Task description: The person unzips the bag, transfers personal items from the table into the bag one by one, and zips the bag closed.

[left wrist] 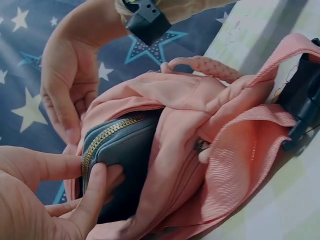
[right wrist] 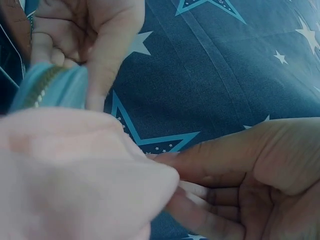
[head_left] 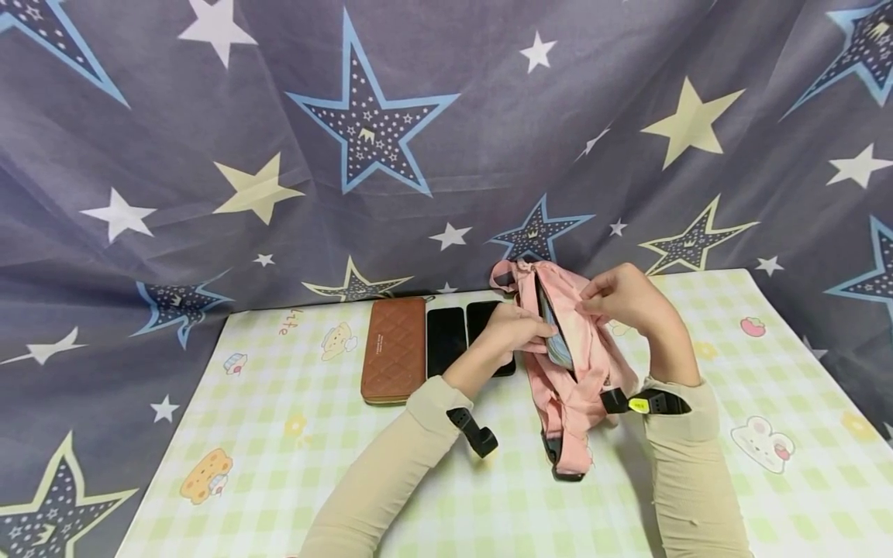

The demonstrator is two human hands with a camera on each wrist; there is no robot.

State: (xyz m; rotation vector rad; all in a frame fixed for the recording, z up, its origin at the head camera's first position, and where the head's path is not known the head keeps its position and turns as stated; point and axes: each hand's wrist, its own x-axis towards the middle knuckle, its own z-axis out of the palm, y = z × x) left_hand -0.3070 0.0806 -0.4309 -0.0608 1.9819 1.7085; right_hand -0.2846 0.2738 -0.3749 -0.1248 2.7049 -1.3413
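Observation:
A pink bag stands on the table with its zipped top parted. Inside the opening sits a blue zippered pouch, its gold zip showing in the left wrist view. My left hand pinches the pouch's edge between thumb and fingers. On the bag's other side, my right hand pinches the pink fabric by the opening, clearly visible in the right wrist view. How deep the pouch reaches into the bag is hidden by the fabric.
Left of the bag lie a brown quilted wallet and two black phones, one beside the wallet and another partly behind my left hand. Bag straps with black buckles hang toward the table's front. A star-patterned curtain stands behind.

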